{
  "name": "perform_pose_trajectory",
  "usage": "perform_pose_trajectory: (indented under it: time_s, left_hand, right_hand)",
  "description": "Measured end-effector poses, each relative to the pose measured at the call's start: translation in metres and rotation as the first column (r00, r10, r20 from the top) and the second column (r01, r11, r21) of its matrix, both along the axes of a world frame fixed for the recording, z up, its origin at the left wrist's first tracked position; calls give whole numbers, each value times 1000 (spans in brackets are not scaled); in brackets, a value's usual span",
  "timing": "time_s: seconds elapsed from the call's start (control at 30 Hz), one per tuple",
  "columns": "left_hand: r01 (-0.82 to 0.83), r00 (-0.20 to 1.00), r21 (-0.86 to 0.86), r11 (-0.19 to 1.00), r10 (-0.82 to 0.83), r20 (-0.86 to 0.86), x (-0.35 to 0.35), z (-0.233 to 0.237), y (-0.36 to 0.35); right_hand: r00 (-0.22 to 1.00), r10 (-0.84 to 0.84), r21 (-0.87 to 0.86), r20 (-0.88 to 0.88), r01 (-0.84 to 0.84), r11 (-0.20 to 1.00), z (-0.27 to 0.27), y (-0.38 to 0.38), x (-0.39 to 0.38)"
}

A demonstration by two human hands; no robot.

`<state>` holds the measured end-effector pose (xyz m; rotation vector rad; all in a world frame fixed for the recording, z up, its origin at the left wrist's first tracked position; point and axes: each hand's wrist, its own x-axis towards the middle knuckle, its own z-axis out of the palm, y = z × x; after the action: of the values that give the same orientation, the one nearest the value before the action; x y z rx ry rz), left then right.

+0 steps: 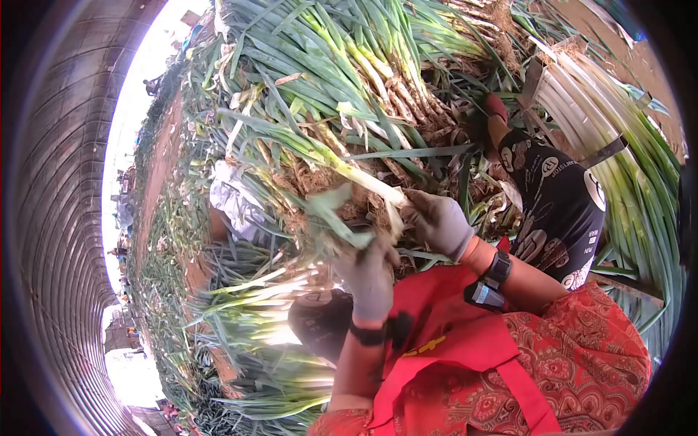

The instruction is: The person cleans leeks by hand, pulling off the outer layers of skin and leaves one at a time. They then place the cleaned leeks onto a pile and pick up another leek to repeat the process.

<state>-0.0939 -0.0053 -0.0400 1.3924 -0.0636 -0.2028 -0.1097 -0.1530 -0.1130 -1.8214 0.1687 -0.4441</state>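
Note:
A single green onion stalk [371,179] slants from upper left down to my right hand [438,224], whose gloved fingers are closed around its pale root end. Lower and to the left, my left hand [367,280], also gloved, is closed at a loose leaf strip [336,218] that is smeared by motion. Behind both hands lies a heap of unpeeled green onions [313,65] with brown roots. Cleaned white-stemmed onions [283,301] lie to the left of my left hand.
At the right, a large bundle of cleaned onions [603,131] lies in a metal holder [605,152]. A crumpled white bag [234,200] rests at the left. My patterned trouser leg [556,211] and red apron [451,327] are close below. A curved ribbed roof [65,182] spans the far left.

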Motion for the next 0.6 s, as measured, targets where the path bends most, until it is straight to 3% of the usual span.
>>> perform_pose_trajectory:
  time_s: [0.03, 0.07, 0.17, 0.2, 0.23, 0.27, 0.3, 0.33, 0.37, 0.4, 0.43, 0.47, 0.5, 0.57, 0.6]
  left_hand:
    - [57, 970, -141, 988, -89, -228, -9, -13, 15]
    - [138, 943, -30, 990, -140, -303, -18, -24, 27]
    - [178, 870, 395, 901, 44, -492, -22, -27, 59]
    - [118, 941, 510, 852, 68, -333, -17, -27, 69]
    - [86, 939, 546, 833, 115, -324, -5, -21, 80]
    - [61, 998, 636, 769, -34, -55, 9, -18, 92]
    - [-28, 993, 523, 852, 85, -86, 31, -19, 97]
    - [1, 999, 579, 815, -25, 35, 45, 5, 91]
    - [33, 997, 191, 981, -47, 69, 61, 6, 88]
    - [81, 992, -232, 969, -56, 111, 76, 5, 83]
    - [109, 992, -326, 939, -82, 95, 86, 14, 74]
    - [132, 991, -418, 899, -110, 77, 93, 29, 62]
    - [154, 988, -508, 848, -142, 62, 101, 36, 56]
    - [255, 967, -503, 826, -223, 125, 126, 22, 63]
    - [303, 953, -502, 810, -260, 156, 133, 13, 67]
  right_hand:
    - [999, 18, 8, 45, -19, 1000, -4, -6, 3]
    - [985, 135, 165, -108, -116, 979, 8, -16, 2]
    - [972, 201, 406, -119, -137, 904, 11, -23, 0]
    - [977, 208, 457, -36, -169, 873, -5, -21, 4]
    - [957, 283, 516, -62, -212, 830, 0, -23, 2]
    - [929, 361, 574, -83, -252, 779, 9, -25, -1]
    - [895, 438, 624, -91, -291, 725, 15, -27, 0]
    - [870, 491, 626, -41, -360, 692, 16, -24, 2]
    - [834, 548, 671, -57, -375, 640, 19, -22, 2]
    - [795, 602, 715, -72, -380, 587, 24, -22, 1]
    - [753, 652, 757, -89, -375, 536, 28, -20, -2]
    - [791, 608, 796, -62, -328, 508, 32, -11, -5]
    - [756, 643, 769, -125, -336, 544, 31, -12, -5]
    - [677, 689, 708, -258, -353, 612, 25, -15, -3]
    - [820, 514, 448, -250, -373, 812, 12, -12, 0]
